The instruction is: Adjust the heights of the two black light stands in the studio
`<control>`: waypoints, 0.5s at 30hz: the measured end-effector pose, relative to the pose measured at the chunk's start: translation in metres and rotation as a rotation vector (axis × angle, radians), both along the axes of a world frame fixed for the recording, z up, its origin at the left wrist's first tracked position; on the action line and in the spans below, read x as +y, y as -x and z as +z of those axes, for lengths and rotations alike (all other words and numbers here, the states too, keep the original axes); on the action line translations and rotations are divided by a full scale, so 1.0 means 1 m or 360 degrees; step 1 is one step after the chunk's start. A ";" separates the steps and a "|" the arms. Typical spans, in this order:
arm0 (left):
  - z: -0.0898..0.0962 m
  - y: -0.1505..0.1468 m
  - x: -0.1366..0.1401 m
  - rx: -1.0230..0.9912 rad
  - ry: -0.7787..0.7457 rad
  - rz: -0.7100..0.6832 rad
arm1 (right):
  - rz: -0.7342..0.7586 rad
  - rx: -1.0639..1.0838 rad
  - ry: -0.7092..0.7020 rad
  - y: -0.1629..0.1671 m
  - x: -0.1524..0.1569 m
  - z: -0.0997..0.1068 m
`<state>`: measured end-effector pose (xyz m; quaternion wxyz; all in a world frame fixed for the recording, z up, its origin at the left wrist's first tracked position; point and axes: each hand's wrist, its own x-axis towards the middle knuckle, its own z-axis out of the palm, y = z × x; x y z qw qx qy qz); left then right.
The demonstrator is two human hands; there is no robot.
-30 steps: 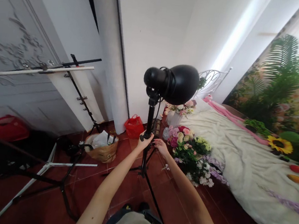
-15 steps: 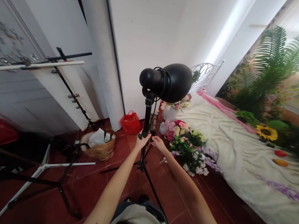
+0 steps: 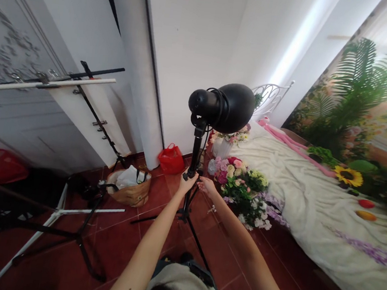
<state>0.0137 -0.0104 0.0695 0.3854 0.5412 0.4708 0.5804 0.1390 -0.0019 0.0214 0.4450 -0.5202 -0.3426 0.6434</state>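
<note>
A black studio lamp (image 3: 235, 108) with a bowl-shaped reflector sits on top of an upright black light stand (image 3: 196, 150). Its cable is looped around the lamp's body. My left hand (image 3: 188, 183) is wrapped round the stand's column at a collar below the lamp. Just right of the column is my right hand (image 3: 208, 187), its fingers loosely apart and pointing at the stand. Whether those fingertips touch the collar's knob is too small to tell. The stand's legs spread over the red tiled floor (image 3: 159, 192).
Artificial flowers (image 3: 241, 184) crowd the floor at right, beside a bed with a cream blanket (image 3: 291, 180). Behind the stand lies a red bag (image 3: 171, 159), with a woven basket (image 3: 131, 193) to its left. A backdrop frame with a white pole (image 3: 81, 83) and white stand legs (image 3: 39, 234) occupy the left.
The view has shifted slightly, so the lamp and stand appear a little farther right. My left hand keeps its hold on the column; the right hand stays beside it.
</note>
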 end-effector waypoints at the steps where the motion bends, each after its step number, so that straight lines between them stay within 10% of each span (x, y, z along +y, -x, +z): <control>1: 0.001 0.000 0.000 0.0014 0.0007 -0.0007 | -0.0041 0.0068 0.0096 0.000 0.001 0.002; 6: 0.003 0.000 0.000 0.0014 -0.0018 -0.0018 | -0.0086 0.0152 0.0225 -0.002 0.004 0.008; 15: 0.009 -0.002 -0.003 0.0027 0.0096 0.0062 | 0.0050 -0.0135 -0.0362 -0.002 -0.016 -0.018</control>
